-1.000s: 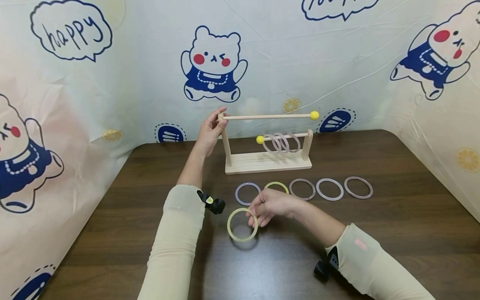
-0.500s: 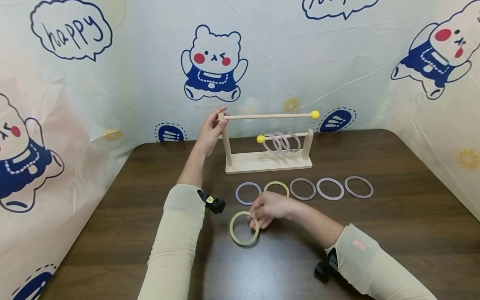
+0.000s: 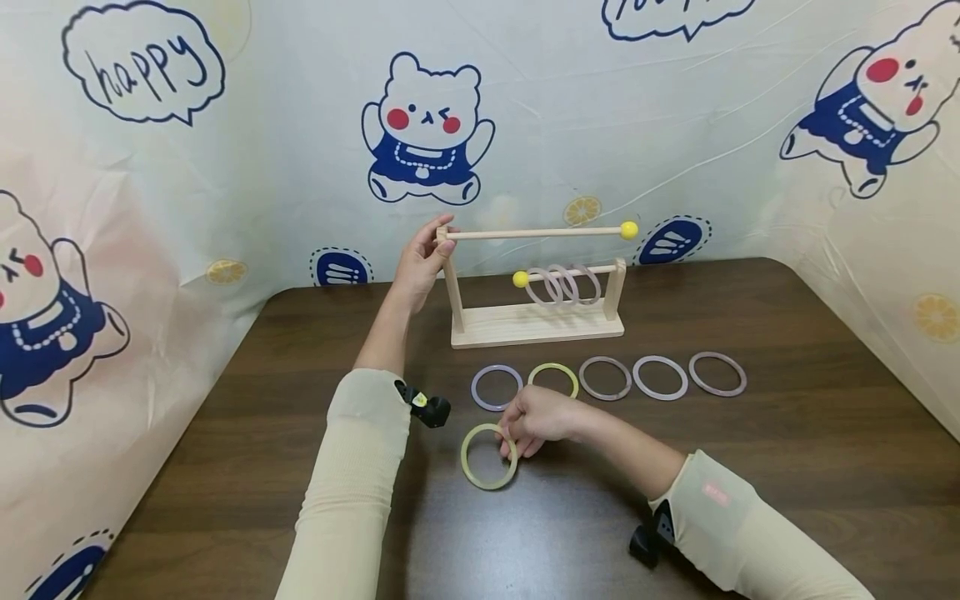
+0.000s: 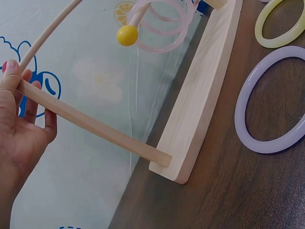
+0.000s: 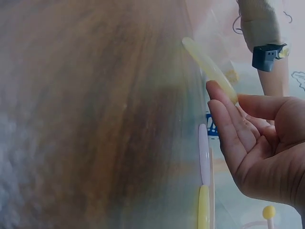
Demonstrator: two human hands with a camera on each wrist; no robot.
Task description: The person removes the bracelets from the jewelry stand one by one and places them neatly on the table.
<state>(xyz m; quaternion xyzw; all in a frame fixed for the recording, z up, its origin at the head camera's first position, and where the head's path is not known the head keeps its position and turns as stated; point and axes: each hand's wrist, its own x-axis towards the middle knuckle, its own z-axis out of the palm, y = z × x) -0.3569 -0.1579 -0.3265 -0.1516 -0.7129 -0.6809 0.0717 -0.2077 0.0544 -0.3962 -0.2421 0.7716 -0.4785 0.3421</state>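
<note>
My left hand grips the top of the taller left post of a wooden rack, thumb in front and fingers behind. In the left wrist view the post runs from that hand down to the base. A pale yellow ring is pinched at its right edge between the thumb and fingers of my right hand. The right wrist view shows this yellow ring tilted, clear of the tabletop. Several pale pink rings hang on the rack's lower rod, behind its yellow end ball. The upper rod is bare.
In a row before the rack lie a lavender ring, a yellow ring, a greyish ring, a pale lilac ring and a mauve ring. A printed cloth stands behind the dark wooden table.
The pale yellow ring in my right hand has shifted slightly down and to the right. My left hand has stayed on the post, and the rack and the row of rings look the same.
</note>
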